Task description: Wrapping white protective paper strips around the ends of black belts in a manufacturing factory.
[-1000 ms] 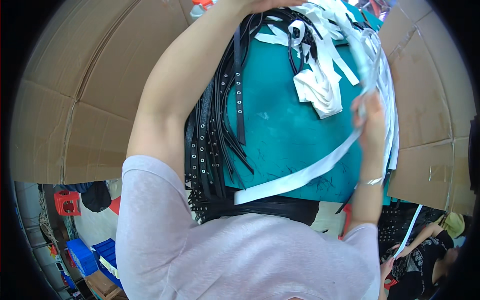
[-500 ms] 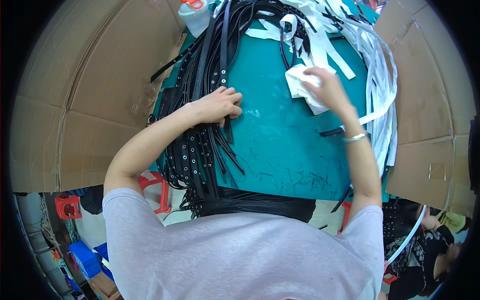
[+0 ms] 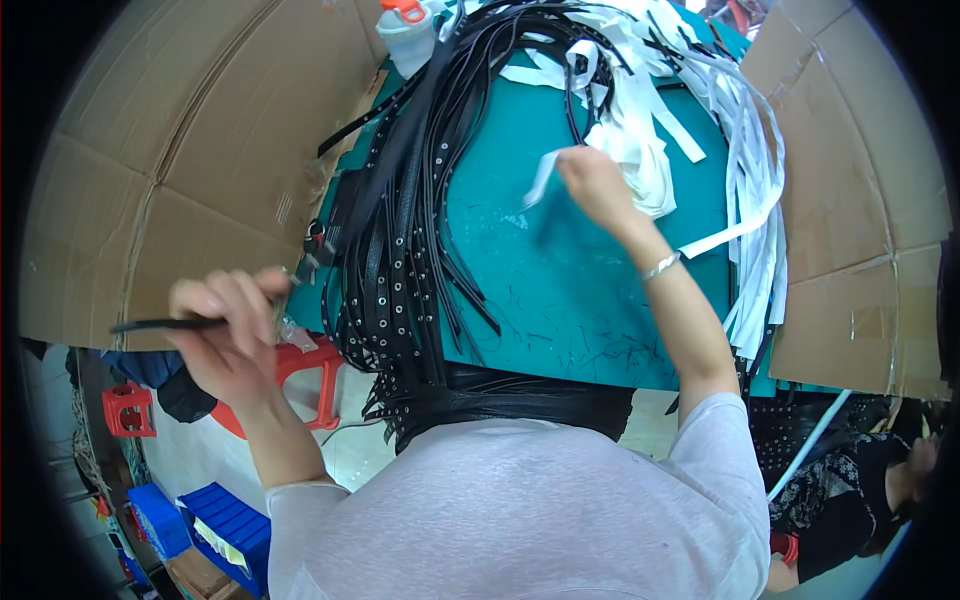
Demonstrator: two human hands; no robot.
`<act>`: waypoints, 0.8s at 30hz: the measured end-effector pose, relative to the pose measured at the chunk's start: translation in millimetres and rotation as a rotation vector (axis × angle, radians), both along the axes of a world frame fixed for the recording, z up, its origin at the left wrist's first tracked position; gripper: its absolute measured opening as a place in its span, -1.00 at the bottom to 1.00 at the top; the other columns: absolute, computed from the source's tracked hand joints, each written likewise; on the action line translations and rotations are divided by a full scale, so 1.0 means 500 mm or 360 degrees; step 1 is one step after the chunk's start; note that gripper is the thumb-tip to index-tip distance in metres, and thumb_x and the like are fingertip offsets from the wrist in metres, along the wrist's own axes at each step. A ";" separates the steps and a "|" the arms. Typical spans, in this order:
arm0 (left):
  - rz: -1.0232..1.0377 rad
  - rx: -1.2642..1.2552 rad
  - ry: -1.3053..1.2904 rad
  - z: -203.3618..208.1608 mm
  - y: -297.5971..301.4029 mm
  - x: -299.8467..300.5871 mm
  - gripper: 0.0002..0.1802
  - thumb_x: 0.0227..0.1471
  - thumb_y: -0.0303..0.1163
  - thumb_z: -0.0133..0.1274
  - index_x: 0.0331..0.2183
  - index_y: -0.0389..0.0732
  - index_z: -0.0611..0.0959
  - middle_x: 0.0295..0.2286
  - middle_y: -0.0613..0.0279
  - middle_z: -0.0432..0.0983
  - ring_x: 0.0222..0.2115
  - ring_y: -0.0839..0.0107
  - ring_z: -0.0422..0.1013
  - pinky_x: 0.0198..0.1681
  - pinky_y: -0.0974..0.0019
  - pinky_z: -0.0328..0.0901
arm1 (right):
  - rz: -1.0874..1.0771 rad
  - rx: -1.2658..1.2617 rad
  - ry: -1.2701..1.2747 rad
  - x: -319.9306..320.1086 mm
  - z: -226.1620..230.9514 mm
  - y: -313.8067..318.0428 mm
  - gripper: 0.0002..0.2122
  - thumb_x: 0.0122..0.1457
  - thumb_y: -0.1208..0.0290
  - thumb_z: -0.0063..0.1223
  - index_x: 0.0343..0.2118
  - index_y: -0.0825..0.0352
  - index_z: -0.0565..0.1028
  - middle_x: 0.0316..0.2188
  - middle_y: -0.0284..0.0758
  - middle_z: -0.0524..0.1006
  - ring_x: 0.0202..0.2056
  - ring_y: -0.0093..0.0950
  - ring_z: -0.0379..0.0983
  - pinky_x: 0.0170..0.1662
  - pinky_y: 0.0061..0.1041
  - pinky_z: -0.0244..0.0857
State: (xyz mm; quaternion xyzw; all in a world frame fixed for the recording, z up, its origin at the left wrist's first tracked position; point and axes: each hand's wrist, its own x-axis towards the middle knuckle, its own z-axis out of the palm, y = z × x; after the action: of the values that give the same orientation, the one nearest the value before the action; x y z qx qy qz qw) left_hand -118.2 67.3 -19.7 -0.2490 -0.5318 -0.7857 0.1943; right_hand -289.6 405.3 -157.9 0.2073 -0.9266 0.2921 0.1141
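My left hand (image 3: 235, 320) is raised off the table's left side, blurred by motion. Its fingers are closed on a black strap (image 3: 165, 325), whose end sticks out to the left. Over the table, my right hand (image 3: 595, 185) pinches a narrow white strip (image 3: 542, 182) that dangles to the left of the fingers. Just beyond that hand lies a pile of crumpled white strips (image 3: 640, 165). A thick bundle of black straps with metal eyelets (image 3: 400, 290) curves down the table's left half and hangs over the near edge.
Cardboard walls (image 3: 230, 130) flank the green table (image 3: 540, 300), where black thread scraps lie near the front. A white bottle with an orange cap (image 3: 405, 40) stands at the far left. Long white strips (image 3: 755, 250) run down the right. A red stool (image 3: 310, 375) is below; another person (image 3: 850, 500) sits lower right.
My left hand has left the strap bundle and swung left and nearer, with a black strap in it. My right hand has moved left from the white pile, pulling a white strip.
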 end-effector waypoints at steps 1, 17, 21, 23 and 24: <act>-0.0138 -0.0017 -0.0090 -0.018 -0.003 0.030 -0.66 0.18 -0.22 -0.26 -0.36 -0.27 0.49 -0.66 0.24 0.30 -0.68 0.45 0.26 -0.28 0.13 0.40 | 0.0217 -0.0055 0.0052 0.040 0.000 -0.038 -0.86 0.05 0.45 -0.07 -0.39 0.33 0.51 -0.35 -0.15 0.52 -0.24 -0.17 0.42 -0.09 -0.17 0.25; -0.0429 -0.1421 0.0059 -0.216 0.267 -0.087 -0.81 -0.05 -0.40 0.06 -0.32 -0.22 0.61 -0.28 0.21 0.48 -0.19 0.33 0.36 -0.14 0.31 0.27 | 0.0790 -0.1865 -0.1403 0.450 0.007 -0.096 -0.86 0.19 0.51 -0.12 -0.28 0.48 0.40 -0.36 -0.22 0.54 -0.24 -0.49 0.47 -0.15 -0.52 0.34; -0.0177 -0.2027 0.0819 -0.306 0.267 -0.133 -0.77 -0.25 -0.44 0.13 -0.38 -0.09 0.63 -0.34 0.32 0.51 -0.18 0.28 0.37 -0.09 0.20 0.27 | 0.0495 -0.2142 -0.1493 0.473 0.007 -0.031 -0.77 0.25 0.40 -0.25 -0.35 0.48 0.39 -0.59 -0.19 0.50 -0.52 -0.42 0.50 -0.30 -0.42 0.42; -0.0216 -0.1913 0.0828 -0.323 0.284 -0.134 -0.86 -0.17 -0.43 0.10 -0.42 -0.08 0.65 -0.43 0.33 0.54 -0.30 0.30 0.43 -0.08 0.21 0.27 | 0.0501 -0.2180 -0.1336 0.471 0.011 -0.021 -0.69 0.25 0.26 -0.21 -0.33 0.49 0.39 -0.62 -0.15 0.49 -0.58 -0.38 0.50 -0.40 -0.41 0.44; -0.0215 -0.1913 0.0834 -0.319 0.285 -0.130 -0.86 -0.17 -0.43 0.10 -0.42 -0.08 0.65 -0.43 0.33 0.54 -0.30 0.30 0.43 -0.08 0.21 0.27 | 0.0382 -0.2201 -0.1288 0.468 0.028 -0.022 -0.69 0.25 0.27 -0.21 -0.29 0.50 0.39 -0.60 -0.14 0.50 -0.59 -0.38 0.49 -0.41 -0.43 0.44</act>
State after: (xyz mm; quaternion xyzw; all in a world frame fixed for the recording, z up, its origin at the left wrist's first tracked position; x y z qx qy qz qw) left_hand -183.0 209.8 -179.4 -0.5300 -0.7963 -0.2756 0.0948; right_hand -55.6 394.2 -144.0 0.0660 -0.4773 0.8615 -0.1599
